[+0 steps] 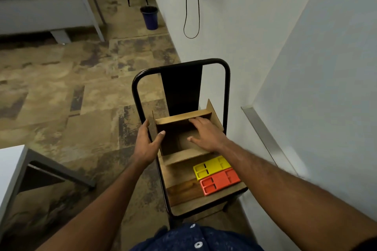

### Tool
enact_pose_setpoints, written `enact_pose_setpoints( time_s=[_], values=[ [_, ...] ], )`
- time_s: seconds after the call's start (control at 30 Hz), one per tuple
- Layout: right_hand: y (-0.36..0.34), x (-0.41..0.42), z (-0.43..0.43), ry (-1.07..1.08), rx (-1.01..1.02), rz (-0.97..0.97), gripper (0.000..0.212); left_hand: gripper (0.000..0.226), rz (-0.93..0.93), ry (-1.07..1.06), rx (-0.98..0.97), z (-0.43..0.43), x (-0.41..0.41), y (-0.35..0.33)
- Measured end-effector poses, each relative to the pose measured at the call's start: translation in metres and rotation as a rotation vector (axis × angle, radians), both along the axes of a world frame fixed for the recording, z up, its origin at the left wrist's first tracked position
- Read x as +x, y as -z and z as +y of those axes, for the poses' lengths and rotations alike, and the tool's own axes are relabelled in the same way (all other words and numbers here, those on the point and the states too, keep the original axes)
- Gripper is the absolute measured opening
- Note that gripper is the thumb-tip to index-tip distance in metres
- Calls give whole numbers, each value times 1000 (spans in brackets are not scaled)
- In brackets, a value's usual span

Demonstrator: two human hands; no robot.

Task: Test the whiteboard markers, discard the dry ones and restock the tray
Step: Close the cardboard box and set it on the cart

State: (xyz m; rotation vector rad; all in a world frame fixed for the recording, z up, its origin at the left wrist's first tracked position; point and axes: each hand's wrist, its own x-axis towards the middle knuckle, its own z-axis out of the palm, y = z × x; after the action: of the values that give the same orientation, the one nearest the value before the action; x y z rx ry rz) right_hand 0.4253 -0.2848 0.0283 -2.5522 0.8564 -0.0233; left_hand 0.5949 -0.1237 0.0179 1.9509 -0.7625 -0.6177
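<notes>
The left hand (148, 142) grips the left wall of the open cardboard box (179, 120) on the chair (179, 65), thumb hooked inside. The right hand (206, 134) reaches in with fingers spread flat, holding nothing. No marker shows; perhaps they lie hidden in the box. The yellow tray (212, 167) and orange tray (220, 182) sit just nearer, apparently unfilled. Testing, discarding and restocking all seem still ahead.
</notes>
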Motion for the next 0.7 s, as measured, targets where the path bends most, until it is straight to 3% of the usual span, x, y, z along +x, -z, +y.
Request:
enact_pose_setpoints(
  time_s=[0.17, 0.53, 0.63, 0.7],
  values=[
    [-5, 10, -5, 39, -138, -88, 76, 76, -30, 93, -55, -5, 3, 5],
    [-8, 36, -18, 82, -204, -29, 79, 73, -138, 172, -127, -10, 16, 19],
    [-6, 40, -21, 81, -201, -13, 80, 72, -177, 259, -67, -12, 20, 22],
    [-6, 41, -23, 74, -200, -1, 79, 72, -306, 343, 62, -16, 24, 23]
  ],
)
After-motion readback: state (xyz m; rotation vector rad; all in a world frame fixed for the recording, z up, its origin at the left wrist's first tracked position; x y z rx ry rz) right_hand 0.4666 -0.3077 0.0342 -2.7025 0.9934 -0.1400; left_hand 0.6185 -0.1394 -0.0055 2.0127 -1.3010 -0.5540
